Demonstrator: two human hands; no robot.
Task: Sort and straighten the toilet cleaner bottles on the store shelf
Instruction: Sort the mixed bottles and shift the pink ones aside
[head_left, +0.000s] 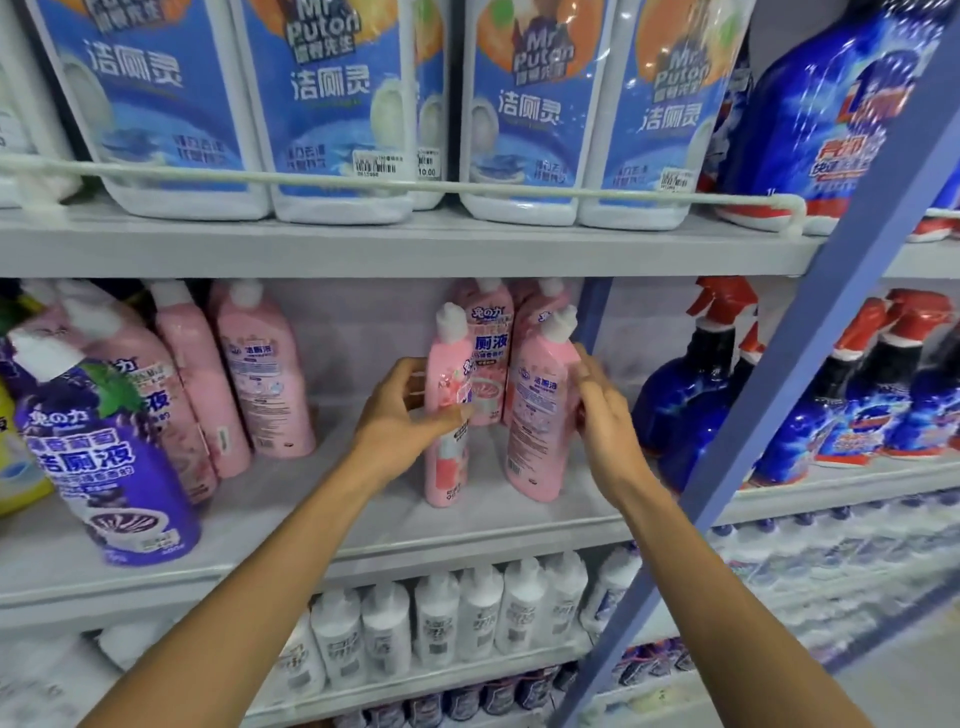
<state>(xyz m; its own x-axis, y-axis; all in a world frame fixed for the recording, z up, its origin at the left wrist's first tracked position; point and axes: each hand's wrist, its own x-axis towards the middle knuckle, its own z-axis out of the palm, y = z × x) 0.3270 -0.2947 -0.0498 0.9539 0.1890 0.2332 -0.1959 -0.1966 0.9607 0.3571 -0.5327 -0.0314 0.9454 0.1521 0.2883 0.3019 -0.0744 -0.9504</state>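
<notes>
I have my left hand (410, 410) wrapped round the nearer pink bottle (442, 475) at mid-height, thumb across the front and fingers curled behind, which I judge is the grip I need to twist its label forward. My right hand (602, 410) lies against the right flank of the leaning pink bottle (537, 415), fingers almost straight, steadying it rather than clasping it. That bottle tips to the right and shows its back panel with a barcode, so it probably needs turning too. Both stand near the front of the middle shelf (311, 519), just ahead of the rear pink bottles (488, 332), where I read 厕液. The purple bottle (109, 457) far to the left reads 兔の力 and 洁厕液. The white jugs (332, 104) above say Mr Puton, 洁厕灵, with a 10.00 sticker.
</notes>
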